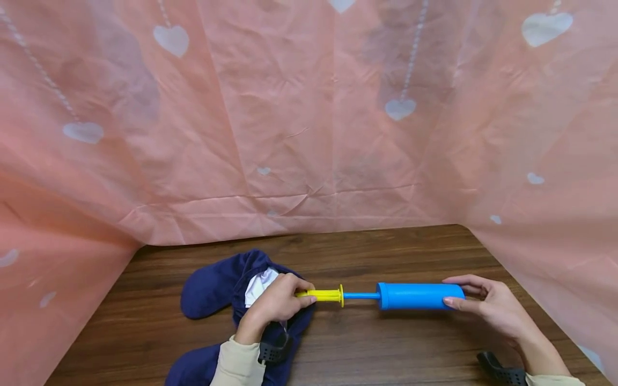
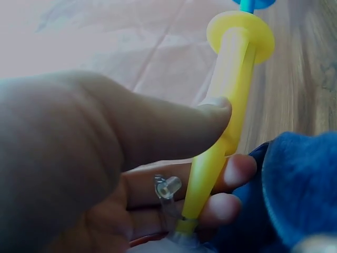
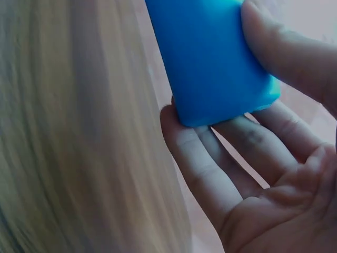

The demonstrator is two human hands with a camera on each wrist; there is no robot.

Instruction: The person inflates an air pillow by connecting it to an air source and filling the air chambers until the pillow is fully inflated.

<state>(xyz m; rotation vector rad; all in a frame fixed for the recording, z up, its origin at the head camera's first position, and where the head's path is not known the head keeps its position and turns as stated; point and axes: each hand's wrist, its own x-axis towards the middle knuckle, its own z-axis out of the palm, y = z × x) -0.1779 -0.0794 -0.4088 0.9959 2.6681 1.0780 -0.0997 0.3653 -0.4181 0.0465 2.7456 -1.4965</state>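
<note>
A hand pump with a blue barrel and a yellow nozzle end lies level across the head view, its thin blue rod showing between them. My left hand pinches the yellow part between thumb and fingers. In the left wrist view, the yellow tip meets a clear plastic valve. My right hand holds the barrel's far end between thumb and fingers. Beneath my left hand lies a navy fabric item with rounded lobes and a white patch.
A dark wood-grain table lies under everything. Pink cloth with pale hearts hangs at the back and along both sides. Black straps sit at both wrists.
</note>
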